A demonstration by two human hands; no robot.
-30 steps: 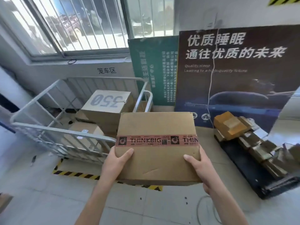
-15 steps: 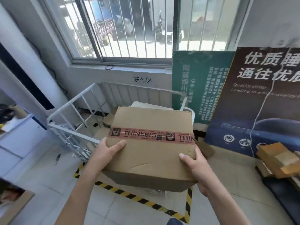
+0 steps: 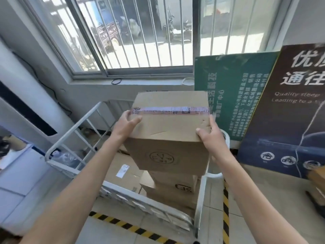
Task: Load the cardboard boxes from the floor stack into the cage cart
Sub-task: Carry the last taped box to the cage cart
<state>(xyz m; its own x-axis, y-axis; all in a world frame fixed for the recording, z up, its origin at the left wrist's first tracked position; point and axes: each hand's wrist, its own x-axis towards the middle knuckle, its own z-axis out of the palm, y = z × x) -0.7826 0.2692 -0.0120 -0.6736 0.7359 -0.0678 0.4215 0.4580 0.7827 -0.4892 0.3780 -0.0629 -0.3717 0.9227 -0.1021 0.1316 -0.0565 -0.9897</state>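
Step in hand: placing. Cardboard box [image 3: 168,124] is held up over the right end of the cage cart [image 3: 73,127], past its front rail and inside the cart's outline.

- Left hand [image 3: 125,123] grips the box's left side, fingers [image 3: 126,115] curled over the edge by the tape strip, thumb lying on top.
- Right hand [image 3: 211,138] grips the right near corner, thumb on top, the rest wrapped down the side.
- Directly beneath sits the stack of boxes [image 3: 172,187] already loaded. Cannot tell whether the held box touches it or hangs just above.

Judgement: the load is well under way, with several boxes in the cart. The next move calls for lowering the box square onto the stack, checking it sits flat, then sliding both hands out from the sides.

Surroundings:
- A flat box with a white label [image 3: 123,166] lies lower in the cart, left of the stack.
- Green board [image 3: 235,95] and dark poster [image 3: 290,111] lean against the wall, just right of the cart.
- Barred window [image 3: 140,32] behind; hazard tape [image 3: 123,224] marks the floor.

In the way: the cart's right corner post stands close to the right hand, and the stack looks narrow and a little uneven, so a crooked set-down could tip.
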